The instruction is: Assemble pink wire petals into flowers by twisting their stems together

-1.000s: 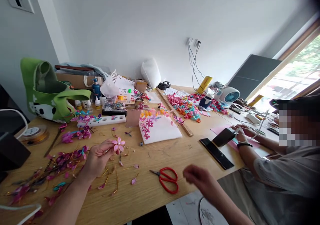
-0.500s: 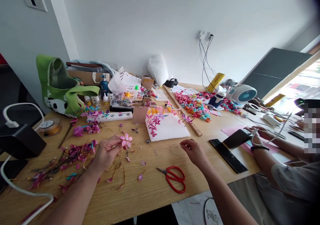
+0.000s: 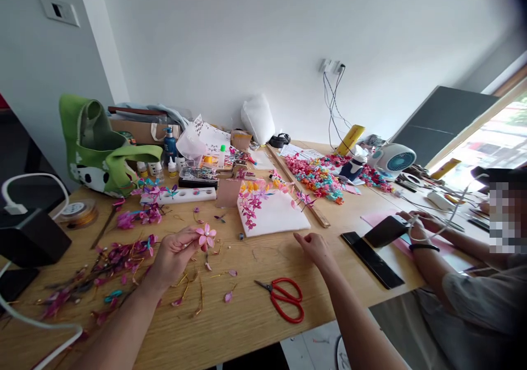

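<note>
My left hand (image 3: 177, 254) pinches a pink flower (image 3: 206, 235) with several petals, held up over the table with its face toward me. My right hand (image 3: 316, 251) hovers by the front right corner of a white foam block (image 3: 284, 213), fingers drawn together; whether anything thin is between them cannot be made out. Pink and orange flowers (image 3: 252, 208) are on the left and back of that block. Between my forearms lie red-handled scissors (image 3: 286, 300), blades pointing left. Loose petals on gold wires (image 3: 200, 293) are scattered below my left hand.
Magenta wired petals (image 3: 119, 260) spread across the left of the table, near a wire spool (image 3: 78, 213) and a black box (image 3: 35, 238). Beyond my right hand lies a black phone (image 3: 373, 260). A co-worker's arm (image 3: 430, 260) rests farther right. A wooden strip (image 3: 317, 211) borders the foam block.
The view has shifted slightly. My left hand still holds the pink flower in nearly the same place. My right hand has turned a little, its fingertips still close to the foam block.
</note>
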Action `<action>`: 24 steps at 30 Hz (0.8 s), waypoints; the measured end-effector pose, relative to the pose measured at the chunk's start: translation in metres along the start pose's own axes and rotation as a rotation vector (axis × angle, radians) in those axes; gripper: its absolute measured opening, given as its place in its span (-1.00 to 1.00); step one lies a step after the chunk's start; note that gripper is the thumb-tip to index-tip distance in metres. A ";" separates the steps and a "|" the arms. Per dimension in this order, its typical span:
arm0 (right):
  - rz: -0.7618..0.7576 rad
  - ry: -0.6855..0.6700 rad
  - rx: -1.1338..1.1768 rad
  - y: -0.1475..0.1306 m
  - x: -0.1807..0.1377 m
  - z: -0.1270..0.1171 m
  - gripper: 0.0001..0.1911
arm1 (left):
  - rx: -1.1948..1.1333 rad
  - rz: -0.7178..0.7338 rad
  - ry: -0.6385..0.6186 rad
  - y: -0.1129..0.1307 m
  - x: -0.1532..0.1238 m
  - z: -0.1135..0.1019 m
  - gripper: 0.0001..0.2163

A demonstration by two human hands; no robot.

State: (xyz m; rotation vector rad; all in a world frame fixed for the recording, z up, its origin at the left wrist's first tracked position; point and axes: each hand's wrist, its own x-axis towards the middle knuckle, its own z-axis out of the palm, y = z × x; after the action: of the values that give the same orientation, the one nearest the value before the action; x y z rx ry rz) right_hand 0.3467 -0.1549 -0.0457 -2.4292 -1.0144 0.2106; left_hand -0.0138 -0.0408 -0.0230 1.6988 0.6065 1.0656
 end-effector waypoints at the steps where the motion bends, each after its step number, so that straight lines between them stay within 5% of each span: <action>1: 0.015 -0.001 0.013 -0.004 0.001 0.005 -0.69 | 0.002 -0.002 -0.002 0.001 0.000 0.000 -0.86; 6: 0.022 -0.048 0.179 -0.015 -0.004 0.007 -0.74 | -0.073 -0.085 0.001 -0.001 0.000 -0.001 -0.86; 11: -0.122 -0.226 0.458 -0.028 -0.034 -0.023 -0.61 | -0.321 -0.195 -0.003 -0.002 0.000 -0.001 -0.87; 16: -0.251 -0.644 1.034 -0.070 -0.062 -0.046 -0.71 | -0.537 -0.242 0.038 0.010 0.002 0.001 -0.81; 20: -0.326 -0.898 1.014 -0.115 -0.069 -0.042 -0.74 | -0.706 -0.270 0.106 0.013 0.004 0.001 -0.81; 24: -0.440 -0.988 0.789 -0.159 -0.074 -0.028 -0.70 | -0.873 -0.331 0.197 0.010 0.005 0.001 -0.91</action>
State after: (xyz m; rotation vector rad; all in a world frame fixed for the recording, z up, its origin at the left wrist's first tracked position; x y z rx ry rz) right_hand 0.2037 -0.1219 0.0541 -1.2779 -1.4368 1.4248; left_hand -0.0117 -0.0406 -0.0124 0.7165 0.4243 1.0431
